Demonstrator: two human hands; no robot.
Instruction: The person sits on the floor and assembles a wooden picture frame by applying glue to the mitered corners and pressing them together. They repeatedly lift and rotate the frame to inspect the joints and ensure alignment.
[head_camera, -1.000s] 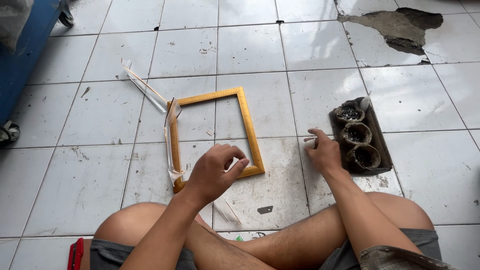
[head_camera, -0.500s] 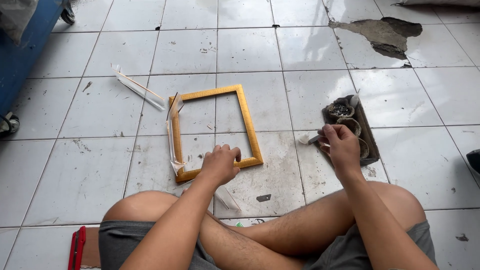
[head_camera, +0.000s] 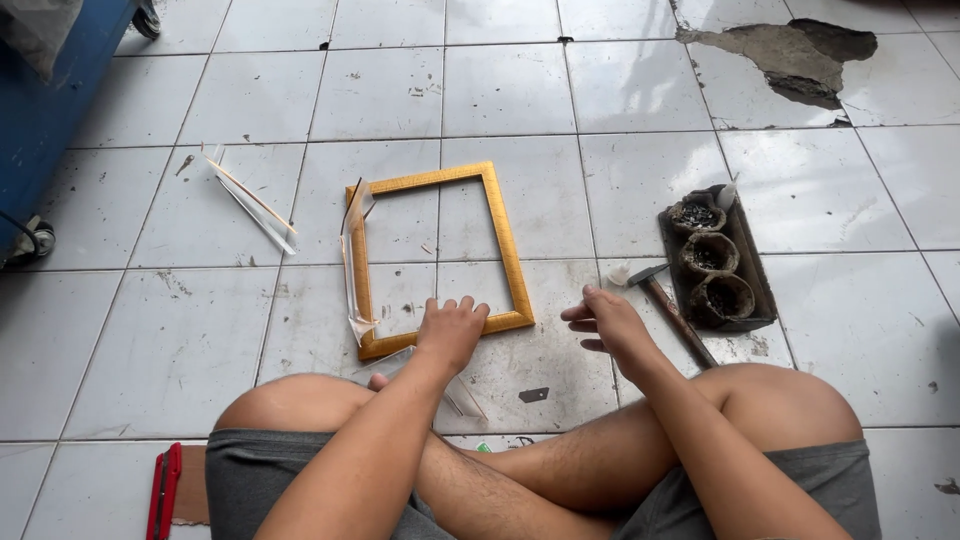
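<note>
on the tiled floor (head_camera: 200, 340) the gold frame (head_camera: 505, 250) was pressed by the left hand (head_camera: 452, 332); right hand (head_camera: 610, 325) was released; loose plastic wrap (head_camera: 352, 270) could be torn.

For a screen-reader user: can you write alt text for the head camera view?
A person sitting cross-legged on a white tiled floor presses the left hand on the near edge of a gold picture frame. The empty right hand hovers beside a hammer and a dark tray of small pots.
</note>
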